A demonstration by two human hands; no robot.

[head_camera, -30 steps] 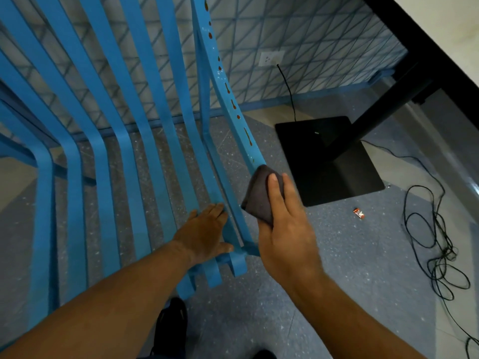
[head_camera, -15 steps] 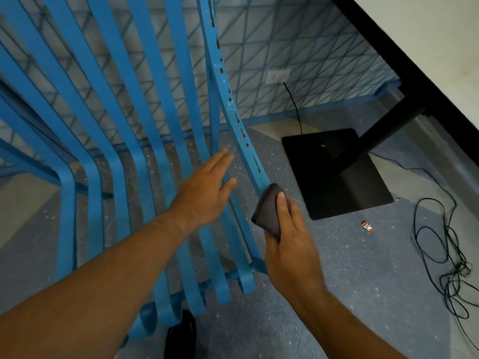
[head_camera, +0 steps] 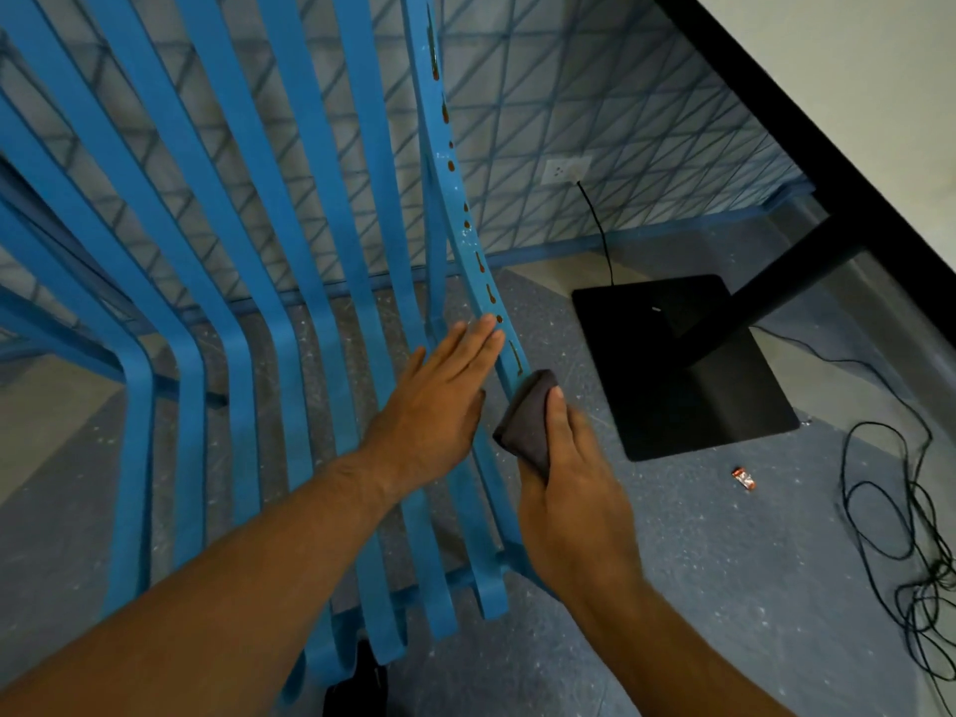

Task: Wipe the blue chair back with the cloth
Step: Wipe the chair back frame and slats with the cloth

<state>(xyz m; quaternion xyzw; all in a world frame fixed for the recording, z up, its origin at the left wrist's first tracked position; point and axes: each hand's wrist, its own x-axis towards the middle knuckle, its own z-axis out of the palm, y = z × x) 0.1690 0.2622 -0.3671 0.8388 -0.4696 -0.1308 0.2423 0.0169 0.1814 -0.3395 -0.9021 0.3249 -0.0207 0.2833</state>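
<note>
Grey cloth gripped by right hand, left hand flat on chair back (table base beyond).

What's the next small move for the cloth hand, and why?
Probably slide the cloth up the rightmost slat: the right hand grips it against the slat's edge just below a line of brown drips, and the left hand lies flat against the chair back beside it.

The person's 2 arms are bare. The left forearm and the right forearm are uncovered along all of their visible length. The left hand and the right hand are bare too. The right thumb shows a short, trimmed nail. Skin creases mark the left wrist. Low between the arms shows 1 black shoe.
</note>
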